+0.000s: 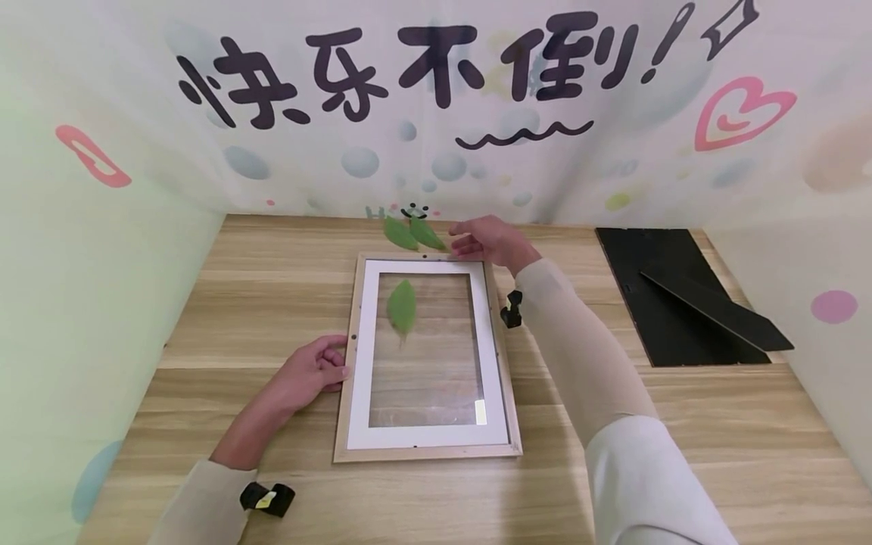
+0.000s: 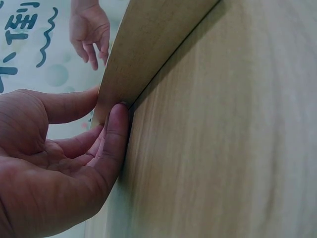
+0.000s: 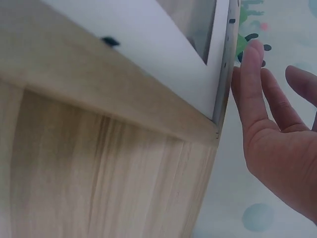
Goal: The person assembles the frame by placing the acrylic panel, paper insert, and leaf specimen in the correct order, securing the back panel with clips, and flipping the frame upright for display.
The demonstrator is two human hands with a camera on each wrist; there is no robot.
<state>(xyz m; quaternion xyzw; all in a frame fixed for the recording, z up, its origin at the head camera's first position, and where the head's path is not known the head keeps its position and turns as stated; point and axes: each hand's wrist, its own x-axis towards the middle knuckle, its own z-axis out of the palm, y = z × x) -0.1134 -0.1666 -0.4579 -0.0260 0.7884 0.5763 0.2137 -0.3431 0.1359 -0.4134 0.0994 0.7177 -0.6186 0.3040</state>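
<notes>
Wooden table (image 1: 286, 280), picture frame (image 1: 436, 453) (pinched), against left hand (image 1: 315, 371)

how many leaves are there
3: one leaf within the frame's opening, a left leaf and a right leaf just past its far edge.

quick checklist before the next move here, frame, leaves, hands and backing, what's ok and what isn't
1. Picture frame resting on the table: ok.
2. Left hand touching the frame's left side: ok, contact shows; how firmly, cannot tell.
3. Single leaf within the opening of the white mat: ok.
4. Other two leaves within the opening: not ok, both show beyond the frame's far edge.
5. Right hand free: ok, fingers loose near those leaves, nothing seen gripped.
6. Black backing board clear of the frame: ok, it lies apart, to the right.
</notes>
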